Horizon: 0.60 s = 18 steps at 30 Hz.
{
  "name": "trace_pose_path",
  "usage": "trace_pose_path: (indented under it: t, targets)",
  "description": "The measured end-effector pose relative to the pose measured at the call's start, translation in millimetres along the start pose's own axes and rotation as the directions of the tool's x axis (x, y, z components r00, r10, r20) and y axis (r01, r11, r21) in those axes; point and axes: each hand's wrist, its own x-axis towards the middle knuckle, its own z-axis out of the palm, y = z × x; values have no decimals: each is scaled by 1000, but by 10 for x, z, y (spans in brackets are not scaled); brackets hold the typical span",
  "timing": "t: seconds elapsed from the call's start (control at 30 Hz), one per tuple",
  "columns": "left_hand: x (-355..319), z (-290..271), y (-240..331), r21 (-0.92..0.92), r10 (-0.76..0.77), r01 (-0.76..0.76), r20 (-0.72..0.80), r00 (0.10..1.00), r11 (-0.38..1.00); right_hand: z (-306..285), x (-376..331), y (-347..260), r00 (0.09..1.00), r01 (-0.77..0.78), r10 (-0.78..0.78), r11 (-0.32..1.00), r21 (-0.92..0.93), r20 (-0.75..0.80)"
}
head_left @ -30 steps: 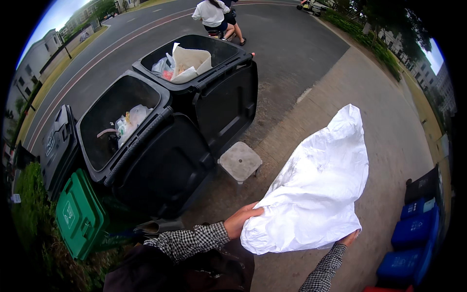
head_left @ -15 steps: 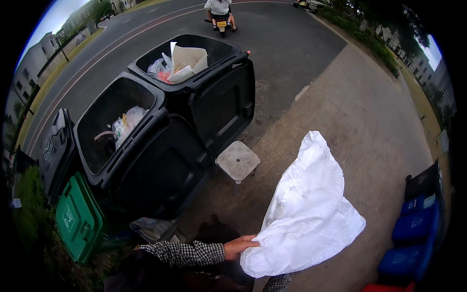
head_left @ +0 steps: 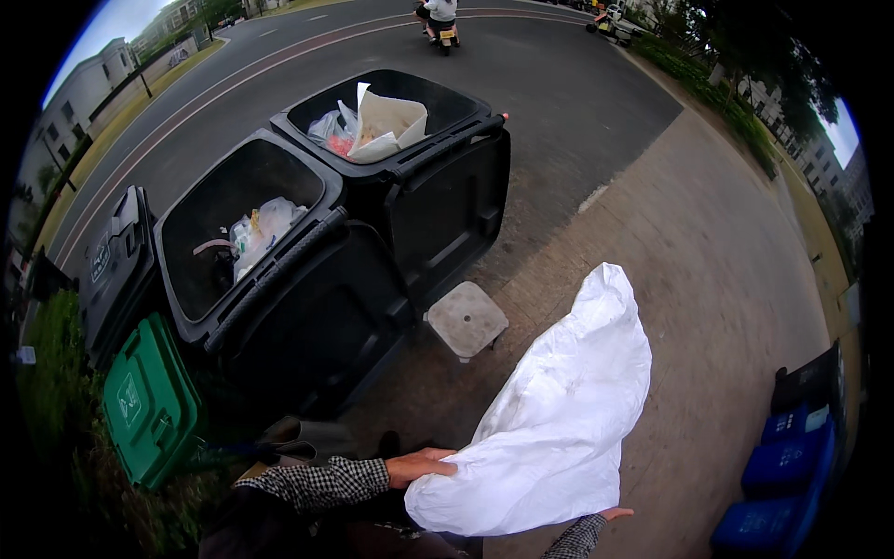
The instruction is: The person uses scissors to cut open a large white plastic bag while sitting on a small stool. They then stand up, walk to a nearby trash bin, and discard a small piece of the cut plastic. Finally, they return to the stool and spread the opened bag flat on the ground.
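Observation:
A large white sack [head_left: 559, 410], thin and creased, hangs in front of me and rises to a peak at its top. My left hand [head_left: 421, 468] grips its near left edge, with the fingers hidden in the folds. At the sack's lower right edge, a small part of my right hand [head_left: 616, 513] shows beyond a checked sleeve. Most of that hand is behind the sack, so its hold cannot be made out.
Two black wheeled bins [head_left: 321, 172] stand with lids hanging down, bagged rubbish inside. A green-lidded bin [head_left: 149, 410] is left, a square stool [head_left: 467, 320] ahead. Blue bins [head_left: 782, 466] line the right. A scooter with riders [head_left: 442, 28] is on the road.
The sack has swung left and looks narrower, my left hand moving left with it. Part of my right hand has come into sight. The bins sit slightly further right in view.

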Motion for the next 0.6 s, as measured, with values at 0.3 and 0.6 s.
trace_pose_path:
  t: [0.3,0.6]
  targets:
    - [-185,-384,168,103,-7,13,-64,998,995,17,105,-18,1000,17,-17,1000,17,-4]
    - [377,-1789,-73,798,589,25,-466,660,603,-663,70,-33,973,147,-178,969,-197,-144]
